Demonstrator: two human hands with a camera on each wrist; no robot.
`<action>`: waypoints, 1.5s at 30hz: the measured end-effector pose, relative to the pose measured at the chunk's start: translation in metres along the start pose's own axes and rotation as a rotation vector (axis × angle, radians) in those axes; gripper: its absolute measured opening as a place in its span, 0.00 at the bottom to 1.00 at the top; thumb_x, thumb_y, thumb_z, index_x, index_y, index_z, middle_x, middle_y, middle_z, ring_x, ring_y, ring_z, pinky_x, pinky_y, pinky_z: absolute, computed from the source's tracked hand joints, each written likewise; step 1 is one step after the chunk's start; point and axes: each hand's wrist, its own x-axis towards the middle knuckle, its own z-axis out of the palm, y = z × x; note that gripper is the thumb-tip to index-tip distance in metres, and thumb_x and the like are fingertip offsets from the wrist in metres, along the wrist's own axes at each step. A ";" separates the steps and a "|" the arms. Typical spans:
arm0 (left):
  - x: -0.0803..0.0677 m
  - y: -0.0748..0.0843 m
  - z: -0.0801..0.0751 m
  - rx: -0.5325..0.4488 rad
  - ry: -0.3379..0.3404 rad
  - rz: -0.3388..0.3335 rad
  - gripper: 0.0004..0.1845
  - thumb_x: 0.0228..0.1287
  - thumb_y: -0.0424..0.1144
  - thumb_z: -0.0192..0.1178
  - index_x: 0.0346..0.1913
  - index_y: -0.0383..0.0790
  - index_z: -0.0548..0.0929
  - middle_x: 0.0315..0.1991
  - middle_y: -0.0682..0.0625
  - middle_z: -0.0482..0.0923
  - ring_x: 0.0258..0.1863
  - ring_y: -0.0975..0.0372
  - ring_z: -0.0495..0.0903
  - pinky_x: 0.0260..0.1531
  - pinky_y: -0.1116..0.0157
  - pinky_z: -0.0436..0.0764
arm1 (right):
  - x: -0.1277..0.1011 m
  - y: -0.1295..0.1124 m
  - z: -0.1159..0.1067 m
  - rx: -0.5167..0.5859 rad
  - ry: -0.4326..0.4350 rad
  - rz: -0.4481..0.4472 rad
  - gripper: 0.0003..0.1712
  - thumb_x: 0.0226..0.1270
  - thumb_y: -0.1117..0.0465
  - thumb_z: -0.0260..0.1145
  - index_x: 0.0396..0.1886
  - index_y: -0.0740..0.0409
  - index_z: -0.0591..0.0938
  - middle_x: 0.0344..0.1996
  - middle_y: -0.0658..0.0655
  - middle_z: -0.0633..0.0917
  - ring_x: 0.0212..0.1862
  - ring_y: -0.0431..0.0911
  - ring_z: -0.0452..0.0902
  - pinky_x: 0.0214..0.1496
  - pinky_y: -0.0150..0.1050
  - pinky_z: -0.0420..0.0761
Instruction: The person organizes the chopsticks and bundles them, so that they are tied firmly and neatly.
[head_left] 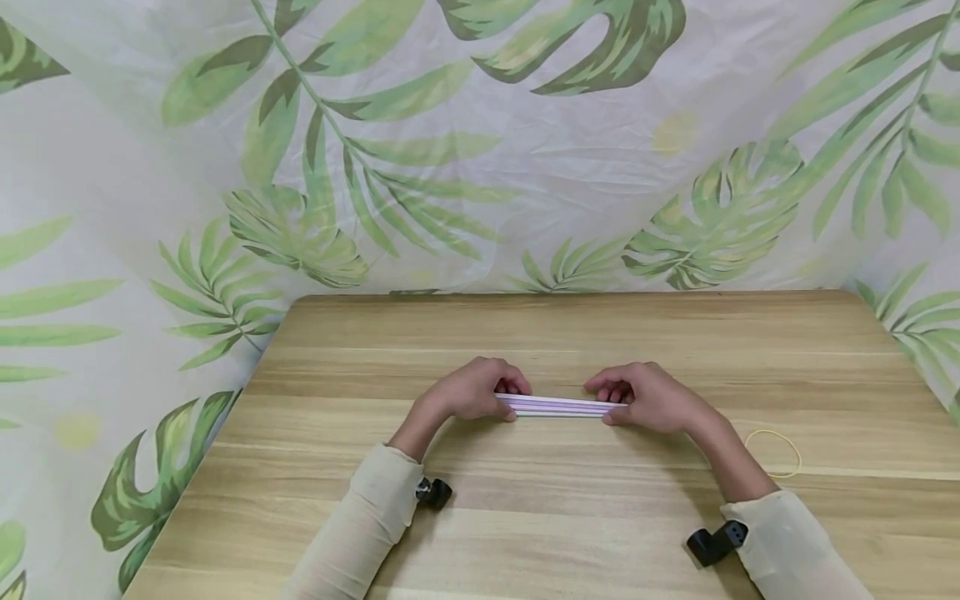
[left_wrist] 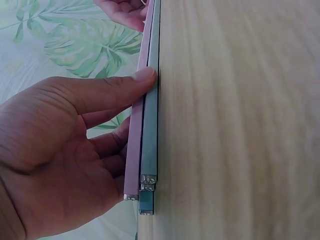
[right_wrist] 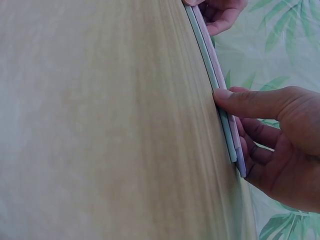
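A small bundle of slim, straight pencil-like sticks in pink, lilac and pale green lies crosswise between my two hands, low over the table. My left hand pinches the bundle's left end, thumb on the near side and fingers behind. In the left wrist view, silvery tips show on the pink stick and the green stick, and the ends are uneven. At the other end my right hand pinches the bundle the same way. A lilac tip sticks out past the green one in the right wrist view.
A thin yellow rubber band lies on the wooden table, to the right of my right forearm. Behind the table's far edge hangs a leaf-patterned cloth. Small black cameras are strapped at both sleeves.
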 end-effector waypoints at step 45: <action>-0.003 0.014 0.003 0.155 -0.051 0.012 0.11 0.63 0.29 0.74 0.45 0.45 0.88 0.39 0.54 0.86 0.38 0.63 0.78 0.46 0.61 0.79 | -0.004 -0.007 0.000 -0.083 -0.042 -0.034 0.06 0.67 0.68 0.75 0.42 0.56 0.90 0.32 0.47 0.87 0.34 0.37 0.77 0.39 0.32 0.78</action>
